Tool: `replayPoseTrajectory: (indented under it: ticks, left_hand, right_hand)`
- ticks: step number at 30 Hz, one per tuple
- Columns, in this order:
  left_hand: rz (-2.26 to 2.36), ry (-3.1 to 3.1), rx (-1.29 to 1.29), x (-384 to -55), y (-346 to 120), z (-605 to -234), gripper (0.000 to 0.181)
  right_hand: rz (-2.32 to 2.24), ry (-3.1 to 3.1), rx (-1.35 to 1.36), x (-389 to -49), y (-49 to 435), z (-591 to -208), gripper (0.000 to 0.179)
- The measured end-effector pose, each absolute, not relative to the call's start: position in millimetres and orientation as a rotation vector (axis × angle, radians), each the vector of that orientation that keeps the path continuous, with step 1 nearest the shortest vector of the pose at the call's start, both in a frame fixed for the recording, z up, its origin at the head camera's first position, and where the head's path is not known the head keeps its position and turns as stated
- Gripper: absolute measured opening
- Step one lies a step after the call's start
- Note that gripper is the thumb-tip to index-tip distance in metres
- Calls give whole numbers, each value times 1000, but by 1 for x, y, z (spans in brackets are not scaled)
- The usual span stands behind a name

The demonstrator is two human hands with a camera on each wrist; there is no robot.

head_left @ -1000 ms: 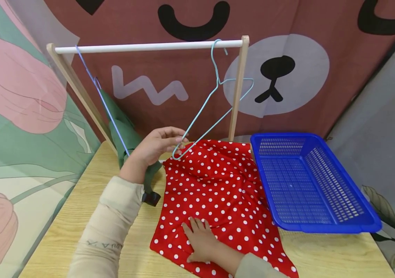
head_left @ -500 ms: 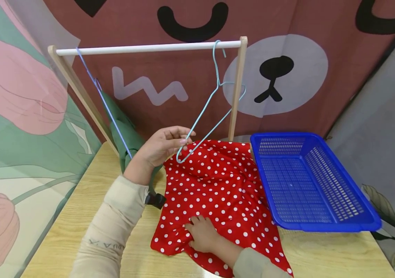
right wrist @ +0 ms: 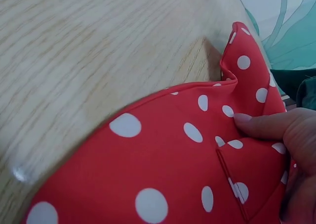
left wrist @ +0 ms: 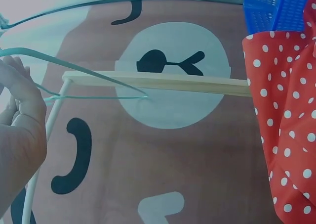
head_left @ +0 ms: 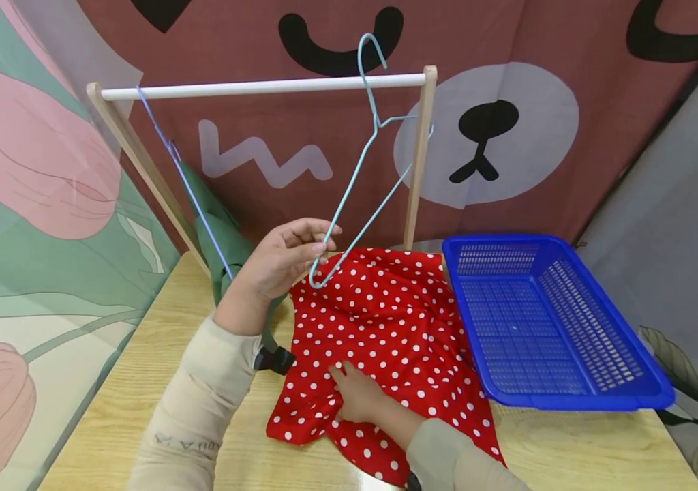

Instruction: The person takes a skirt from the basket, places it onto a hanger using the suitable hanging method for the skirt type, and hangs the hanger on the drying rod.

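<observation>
My left hand holds a light-blue wire hanger by its lower near corner, thumb and fingers around the wire. The hanger's hook rises above the white bar. A red apron with white dots lies spread on the table, with wrinkles and a black piece showing at its near edge. My right hand pinches the apron's cloth near its lower left part, making folds. In the right wrist view the thumb presses on the cloth beside a seam; the other fingers are partly hidden.
A small rack with a white bar and wooden legs stands at the back. On its left hangs a purple hanger with green cloth ending in a black buckle. A blue basket sits at right.
The hanger's hook has lifted from the bar to above it. My right hand has gone from flat on the apron to gathering its cloth, shifting slightly up; the apron's near edge has drawn up.
</observation>
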State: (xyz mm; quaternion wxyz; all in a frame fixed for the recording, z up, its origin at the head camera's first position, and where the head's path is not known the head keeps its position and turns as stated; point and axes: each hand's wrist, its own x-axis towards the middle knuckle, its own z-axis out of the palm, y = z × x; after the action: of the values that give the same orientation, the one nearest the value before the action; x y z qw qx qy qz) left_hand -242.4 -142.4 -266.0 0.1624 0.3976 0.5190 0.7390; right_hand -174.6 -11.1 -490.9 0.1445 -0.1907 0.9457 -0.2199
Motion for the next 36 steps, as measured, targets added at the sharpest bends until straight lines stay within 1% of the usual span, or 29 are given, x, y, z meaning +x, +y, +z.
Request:
replayPoseTrajectory:
  ticks: [8,18,29,36]
  left_hand:
    - [2117,1555,1222,-234,-155,-278,20]
    - [2115,1572,1237,-216,-175,-314,26]
    - [2110,1692,1113,-191,-197,-363,35]
    - [2112,1735,935,-173,-211,-397,32]
  right_hand:
    - [-550,2788,-514,-179,-11,-494,82]
    - [-535,2803,-509,-184,-8,-499,87]
    - [-552,2832,-495,-185,-9,-502,85]
    - [-529,2846,-499,-188,-9,-501,75]
